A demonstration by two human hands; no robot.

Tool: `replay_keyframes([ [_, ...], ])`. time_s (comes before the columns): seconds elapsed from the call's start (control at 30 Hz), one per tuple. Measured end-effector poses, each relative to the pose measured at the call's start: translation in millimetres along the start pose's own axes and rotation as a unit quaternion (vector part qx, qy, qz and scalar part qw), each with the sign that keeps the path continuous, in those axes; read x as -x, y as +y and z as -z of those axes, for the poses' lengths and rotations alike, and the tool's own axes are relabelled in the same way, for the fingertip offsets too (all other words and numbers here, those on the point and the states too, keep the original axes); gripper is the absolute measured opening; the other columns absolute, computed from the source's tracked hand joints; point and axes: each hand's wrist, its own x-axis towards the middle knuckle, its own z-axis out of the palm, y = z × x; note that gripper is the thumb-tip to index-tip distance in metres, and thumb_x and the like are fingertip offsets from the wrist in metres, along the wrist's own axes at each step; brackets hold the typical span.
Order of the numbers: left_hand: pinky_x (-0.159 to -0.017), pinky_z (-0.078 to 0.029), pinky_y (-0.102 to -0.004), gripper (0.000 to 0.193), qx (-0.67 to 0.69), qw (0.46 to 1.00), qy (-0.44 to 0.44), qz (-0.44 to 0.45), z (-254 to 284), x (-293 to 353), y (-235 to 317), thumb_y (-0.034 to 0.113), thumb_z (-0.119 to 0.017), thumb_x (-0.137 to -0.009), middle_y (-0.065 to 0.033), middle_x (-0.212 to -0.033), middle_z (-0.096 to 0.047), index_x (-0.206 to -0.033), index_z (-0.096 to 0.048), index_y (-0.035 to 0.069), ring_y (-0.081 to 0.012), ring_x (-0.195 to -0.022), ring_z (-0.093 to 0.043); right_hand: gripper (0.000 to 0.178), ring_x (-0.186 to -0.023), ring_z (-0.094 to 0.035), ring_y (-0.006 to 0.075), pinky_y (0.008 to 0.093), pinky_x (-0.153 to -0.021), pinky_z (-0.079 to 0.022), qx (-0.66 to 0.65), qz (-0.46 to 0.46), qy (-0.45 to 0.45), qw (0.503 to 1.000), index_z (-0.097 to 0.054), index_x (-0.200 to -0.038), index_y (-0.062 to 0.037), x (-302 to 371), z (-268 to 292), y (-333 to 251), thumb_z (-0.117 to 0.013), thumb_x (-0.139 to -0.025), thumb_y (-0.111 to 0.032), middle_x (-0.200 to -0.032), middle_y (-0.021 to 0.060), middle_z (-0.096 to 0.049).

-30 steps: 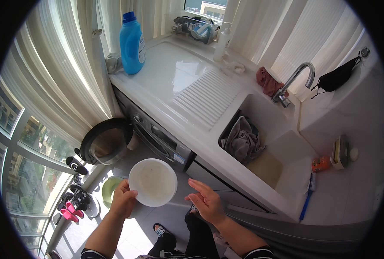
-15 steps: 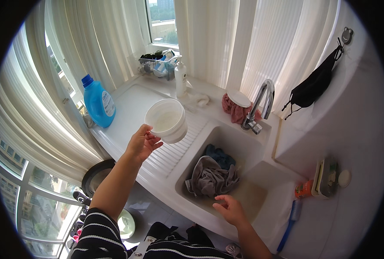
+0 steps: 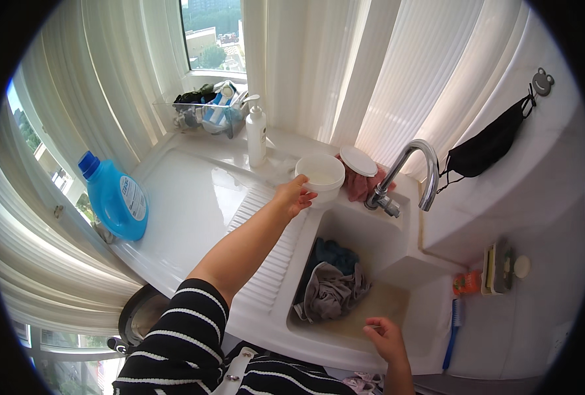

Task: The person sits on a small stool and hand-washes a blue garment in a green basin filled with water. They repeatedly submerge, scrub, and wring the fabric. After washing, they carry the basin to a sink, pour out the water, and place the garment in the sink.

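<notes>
A round white plastic tub is gripped at its near left rim by my left hand, thumb on the edge and fingers below. It is at the back of the counter, beside the sink's far left corner; whether it rests there is hard to tell. My right hand hovers over the front of the sink, fingers loosely bent and apart, with nothing in them. In the sink's cloudy water lie a crumpled grey cloth and a dark blue cloth.
A chrome faucet arches over the sink, with a reddish cloth under a white lid behind. A pump bottle and clear bin line the back. A blue detergent jug stands left, a blue brush right.
My left hand has carried the tub right and back, from above the ribbed drainboard toward the faucet side. My right hand stays near the sink's front. The whole view has shifted.
</notes>
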Motion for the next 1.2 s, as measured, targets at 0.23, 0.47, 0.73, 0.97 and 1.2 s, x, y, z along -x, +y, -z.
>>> replay_keyframes([
  [0.23, -0.054, -0.040, -0.0292, 0.033, -0.032, 0.997, -0.007, -0.068, 5, -31, 12, 0.021, -0.063, -0.078, -0.0094, -0.083, -0.048, -0.096, -0.047, -0.001, -0.0222, -0.070, -0.059, 0.031, -0.075, -0.057, 0.0108, 0.0256, -0.068, -0.047, -0.029, 0.012, 0.013, 0.999, -0.060, -0.105, -0.0016, -10, -59, -40, -0.066, -0.081, -0.020, -0.085, 0.0059, -0.063],
  [0.47, -0.079, -0.042, -0.0357, 0.051, -0.094, 0.994, 0.008, -0.057, 36, -18, 34, 0.034, -0.066, -0.080, -0.0085, -0.099, -0.050, -0.113, -0.042, 0.004, -0.0204, -0.086, -0.054, 0.046, -0.098, -0.057, 0.0234, 0.0346, -0.079, -0.047, 0.169, 0.057, -0.003, 0.984, -0.055, -0.113, -0.0029, -70, -82, -48, -0.070, -0.075, -0.025, -0.115, 0.0149, -0.055],
  [0.73, -0.074, -0.044, -0.0272, 0.036, -0.311, 0.943, -0.120, -0.023, 42, 72, -55, 0.022, -0.067, -0.081, -0.0036, -0.094, -0.056, -0.108, -0.050, 0.004, -0.0129, -0.081, -0.057, 0.051, -0.108, -0.047, 0.0331, 0.0403, -0.087, -0.044, 0.422, 0.131, -0.033, 0.897, -0.057, -0.113, -0.0145, -141, -121, 21, -0.070, -0.064, -0.015, -0.120, 0.0142, -0.047],
  [0.97, -0.069, -0.048, -0.0288, 0.026, -0.507, 0.834, -0.204, -0.076, 41, 98, -82, 0.022, -0.066, -0.080, -0.0063, -0.083, -0.064, -0.097, -0.060, 0.003, -0.0155, -0.078, -0.060, 0.042, -0.106, -0.050, 0.0339, 0.0392, -0.086, -0.046, 0.550, -0.046, -0.194, 0.811, -0.063, -0.106, -0.0152, -99, 21, 42, -0.065, -0.064, -0.009, -0.114, 0.0145, -0.052],
  [1.2, -0.070, -0.049, -0.0286, 0.025, -0.597, 0.766, -0.184, -0.151, 45, 97, -102, 0.021, -0.069, -0.078, -0.0074, -0.082, -0.063, -0.093, -0.061, 0.003, -0.0168, -0.077, -0.060, 0.071, -0.128, -0.029, 0.0356, 0.0600, -0.094, -0.034, 0.382, 0.154, -0.030, 0.911, -0.044, -0.129, -0.0250, -147, -61, 0, -0.075, -0.066, -0.030, -0.139, 0.0140, -0.032],
])
